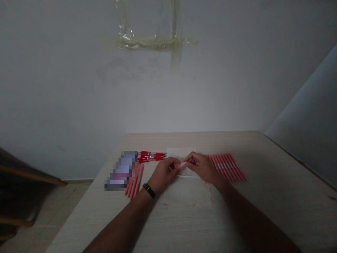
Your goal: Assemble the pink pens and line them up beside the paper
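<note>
My left hand (pixel 165 171), with a black band on its wrist, is closed in a pinch on a slim pink pen (pixel 182 164). Fingertips of my right hand (pixel 201 167) are closed at the other end of this pen, which is mostly covered by the fingers. Beneath both hands lies a pale sheet (pixel 181 151). A row of pink pens (pixel 228 167) lies side by side just past my right hand. To the left of my left hand are several pink sticks (pixel 135 182), likely pen parts, and a bunch of red pens (pixel 151 156) with clear barrels.
A blurred-out phone-like device (pixel 121 169) lies at the left edge of the light wooden table (pixel 184 225). The table meets a grey wall (pixel 195 95) with yellowed tape (pixel 150 44) on it. Dark wooden furniture (pixel 21 193) stands at the lower left.
</note>
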The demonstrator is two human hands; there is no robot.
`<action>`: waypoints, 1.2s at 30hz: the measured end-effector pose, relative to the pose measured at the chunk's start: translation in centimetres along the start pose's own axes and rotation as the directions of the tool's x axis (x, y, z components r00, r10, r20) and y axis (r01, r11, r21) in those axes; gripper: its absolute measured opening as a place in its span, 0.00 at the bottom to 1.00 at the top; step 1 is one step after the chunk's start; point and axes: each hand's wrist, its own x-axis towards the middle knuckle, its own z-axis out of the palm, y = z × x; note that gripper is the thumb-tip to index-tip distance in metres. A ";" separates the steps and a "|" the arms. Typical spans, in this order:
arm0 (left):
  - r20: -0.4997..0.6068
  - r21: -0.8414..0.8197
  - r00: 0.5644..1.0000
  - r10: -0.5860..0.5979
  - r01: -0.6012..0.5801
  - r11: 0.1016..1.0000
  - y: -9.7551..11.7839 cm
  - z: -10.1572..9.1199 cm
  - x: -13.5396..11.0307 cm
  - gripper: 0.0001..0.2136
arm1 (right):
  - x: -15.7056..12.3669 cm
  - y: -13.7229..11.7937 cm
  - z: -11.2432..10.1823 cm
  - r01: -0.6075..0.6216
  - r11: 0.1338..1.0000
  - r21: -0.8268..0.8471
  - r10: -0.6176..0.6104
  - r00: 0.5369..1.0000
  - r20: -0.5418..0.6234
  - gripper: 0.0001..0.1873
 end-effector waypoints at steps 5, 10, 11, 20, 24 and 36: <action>-0.055 -0.061 0.997 -0.059 0.056 0.997 -0.3 0.0 0.0 0.16 | 0.1 0.6 -0.4 -0.032 0.999 0.004 0.033 0.994 -0.102 0.09; -0.013 -0.233 0.999 -0.049 0.045 0.971 0.2 0.2 0.0 0.19 | 0.1 0.5 0.2 -0.054 0.988 0.147 0.062 0.997 -0.049 0.12; -0.002 -0.269 0.999 -0.049 0.046 0.962 0.3 0.3 0.0 0.19 | 0.1 0.4 0.4 -0.061 0.984 0.167 0.066 0.998 -0.024 0.13; -0.034 -0.356 0.999 -0.027 0.013 0.934 0.4 -0.1 0.1 0.18 | -0.2 0.1 1.1 -0.142 0.975 0.168 0.122 0.984 0.128 0.17; -0.063 -0.347 0.998 0.002 -0.024 0.937 0.6 -0.3 0.2 0.18 | -0.2 0.7 1.3 -0.180 0.963 0.202 0.143 0.972 0.185 0.16; -0.094 -0.317 0.995 -0.022 -0.009 0.948 0.9 -0.5 0.2 0.13 | 0.0 1.0 0.6 -0.155 0.958 0.241 0.141 0.987 0.074 0.18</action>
